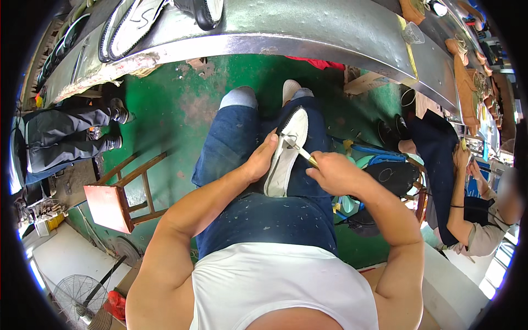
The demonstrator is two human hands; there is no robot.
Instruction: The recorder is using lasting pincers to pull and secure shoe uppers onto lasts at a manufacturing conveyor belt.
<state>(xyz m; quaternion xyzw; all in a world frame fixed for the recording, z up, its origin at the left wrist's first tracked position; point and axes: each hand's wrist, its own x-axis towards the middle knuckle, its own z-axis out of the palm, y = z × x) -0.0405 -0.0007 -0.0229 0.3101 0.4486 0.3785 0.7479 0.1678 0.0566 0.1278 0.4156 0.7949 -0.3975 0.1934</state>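
Note:
A shoe (279,175) rests lengthwise on my lap with its whitish underside up and its dark-edged toe pointing away from me. My left hand (262,158) is closed around its left side, thumb near the middle. In my right hand (336,171) is a hand tool (302,153) with a slim metal shaft and a yellowish end at the grip. Its metal tip meets the middle of the underside, close to my left thumb. The exact kind of tool cannot be made out.
A metal-topped bench (319,27) curves across ahead of me, bearing shoes (135,27) and a clear cup (412,33). On the left stand a wooden stool (104,208) and a fan (80,297). At right, another person (478,217) works beside a cluttered chair (393,176).

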